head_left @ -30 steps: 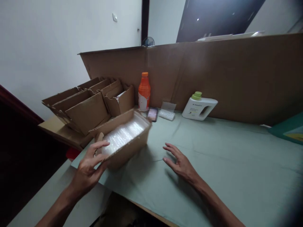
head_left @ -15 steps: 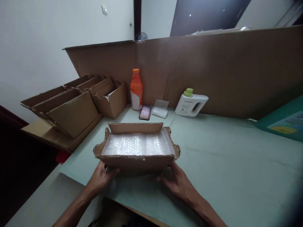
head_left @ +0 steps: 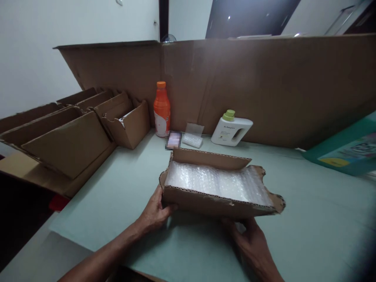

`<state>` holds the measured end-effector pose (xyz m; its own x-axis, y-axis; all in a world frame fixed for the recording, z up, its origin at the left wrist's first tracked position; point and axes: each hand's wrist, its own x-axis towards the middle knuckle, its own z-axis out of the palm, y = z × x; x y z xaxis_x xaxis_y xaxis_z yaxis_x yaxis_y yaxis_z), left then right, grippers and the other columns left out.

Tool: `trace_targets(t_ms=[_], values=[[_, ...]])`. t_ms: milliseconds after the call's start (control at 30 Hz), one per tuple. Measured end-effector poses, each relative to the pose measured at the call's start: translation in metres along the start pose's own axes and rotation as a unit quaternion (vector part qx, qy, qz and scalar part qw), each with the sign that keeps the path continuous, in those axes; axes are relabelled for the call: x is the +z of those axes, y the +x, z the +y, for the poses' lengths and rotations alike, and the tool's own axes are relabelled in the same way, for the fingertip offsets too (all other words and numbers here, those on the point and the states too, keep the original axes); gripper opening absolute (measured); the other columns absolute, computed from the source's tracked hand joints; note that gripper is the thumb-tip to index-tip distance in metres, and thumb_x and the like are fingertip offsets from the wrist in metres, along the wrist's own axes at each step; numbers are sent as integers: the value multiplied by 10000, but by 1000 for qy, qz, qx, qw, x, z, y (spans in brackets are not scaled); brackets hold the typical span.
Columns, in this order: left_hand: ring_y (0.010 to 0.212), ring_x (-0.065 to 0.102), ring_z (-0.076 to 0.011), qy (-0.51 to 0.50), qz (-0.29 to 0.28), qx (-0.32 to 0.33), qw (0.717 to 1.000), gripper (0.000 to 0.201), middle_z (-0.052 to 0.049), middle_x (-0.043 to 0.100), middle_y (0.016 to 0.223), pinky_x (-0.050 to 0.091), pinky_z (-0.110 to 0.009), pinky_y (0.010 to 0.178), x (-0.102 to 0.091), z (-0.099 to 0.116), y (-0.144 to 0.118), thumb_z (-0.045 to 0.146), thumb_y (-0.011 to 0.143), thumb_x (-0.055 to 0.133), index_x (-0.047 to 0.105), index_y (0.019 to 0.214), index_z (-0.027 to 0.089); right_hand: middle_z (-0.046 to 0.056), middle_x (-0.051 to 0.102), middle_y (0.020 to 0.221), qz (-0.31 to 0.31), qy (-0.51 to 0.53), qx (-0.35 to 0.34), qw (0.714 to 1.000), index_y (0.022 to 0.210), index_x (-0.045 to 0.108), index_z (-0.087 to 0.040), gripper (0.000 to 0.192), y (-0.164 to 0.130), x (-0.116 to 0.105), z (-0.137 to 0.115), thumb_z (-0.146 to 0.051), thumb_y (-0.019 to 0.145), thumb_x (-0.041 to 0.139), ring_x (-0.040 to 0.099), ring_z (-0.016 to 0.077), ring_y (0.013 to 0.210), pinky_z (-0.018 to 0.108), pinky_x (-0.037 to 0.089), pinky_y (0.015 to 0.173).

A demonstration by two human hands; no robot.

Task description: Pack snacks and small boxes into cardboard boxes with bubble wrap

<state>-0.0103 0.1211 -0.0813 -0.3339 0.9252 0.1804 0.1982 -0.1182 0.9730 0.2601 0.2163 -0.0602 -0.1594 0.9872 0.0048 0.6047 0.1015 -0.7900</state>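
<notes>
A small open cardboard box (head_left: 202,203) is held in front of me over the table, tilted with its right end nearer. Bubble-wrap packets (head_left: 217,182) fill it in a tight row. My left hand (head_left: 157,209) grips the box's left end, thumb along the near wall and fingers out of sight behind it. Under the right part of the bottom, my right hand (head_left: 246,237) supports the box, its fingertips hidden beneath the cardboard.
Several open cardboard bins (head_left: 70,141) stand at the left. Along a tall cardboard wall (head_left: 264,86) are an orange bottle (head_left: 162,111), a blurred card-like item (head_left: 173,140), a bubble-wrap packet (head_left: 192,140) and a white jug (head_left: 232,131). A green container (head_left: 346,150) lies at the right of the pale green table (head_left: 117,196).
The box has moved to the right and turned, its right end swinging nearer. Both hands moved with it, the right one sliding further under. The camera view has shifted slightly too.
</notes>
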Motion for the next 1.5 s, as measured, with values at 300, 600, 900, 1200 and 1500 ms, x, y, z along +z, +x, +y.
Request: trace_targets(t_ms=[300, 600, 900, 1200, 1500], values=[[1272, 576, -321, 9, 4, -11, 1000, 670, -168, 637, 1285, 485, -453, 1094, 5, -8, -3, 324, 787, 706, 497, 1406, 173, 111, 749, 857, 17, 15, 9, 1000, 867, 596, -238, 456, -6, 5, 0, -651, 674, 632, 705, 330, 839, 414, 575, 725], [1233, 613, -309, -6, 170, -58, 984, 748, -149, 645, 1285, 497, -438, 1078, -13, -1, -27, 393, 772, 742, 440, 1420, 173, 109, 748, 887, -114, 21, -103, 988, 968, 625, -196, 421, 41, 41, -24, -553, 747, 657, 698, 292, 789, 385, 563, 700], [1315, 558, -244, 79, 464, -52, 881, 713, -119, 551, 1447, 391, -388, 1180, -119, 0, -61, 371, 859, 697, 394, 1492, 241, 106, 692, 1259, -304, 74, -358, 880, 1365, 537, -194, 614, 107, 232, -171, -234, 775, 704, 663, 284, 1106, 414, 534, 969], [1524, 328, -227, 114, 442, -24, 889, 832, -103, 329, 1645, 260, -385, 1257, -153, -33, -45, 328, 918, 632, 184, 1618, 295, 228, 473, 1519, -229, 87, -370, 896, 1549, 336, -85, 726, 111, 335, -202, -228, 873, 557, 449, 330, 1424, 526, 352, 1204], [1221, 617, -257, 408, 479, 86, 773, 437, -99, 649, 1285, 493, -415, 1076, -193, 44, -67, 302, 894, 635, 623, 1326, 238, 201, 443, 1555, -223, 117, -391, 885, 1480, 483, -105, 694, 98, 341, -166, -193, 804, 613, 393, 330, 1464, 542, 290, 1243]])
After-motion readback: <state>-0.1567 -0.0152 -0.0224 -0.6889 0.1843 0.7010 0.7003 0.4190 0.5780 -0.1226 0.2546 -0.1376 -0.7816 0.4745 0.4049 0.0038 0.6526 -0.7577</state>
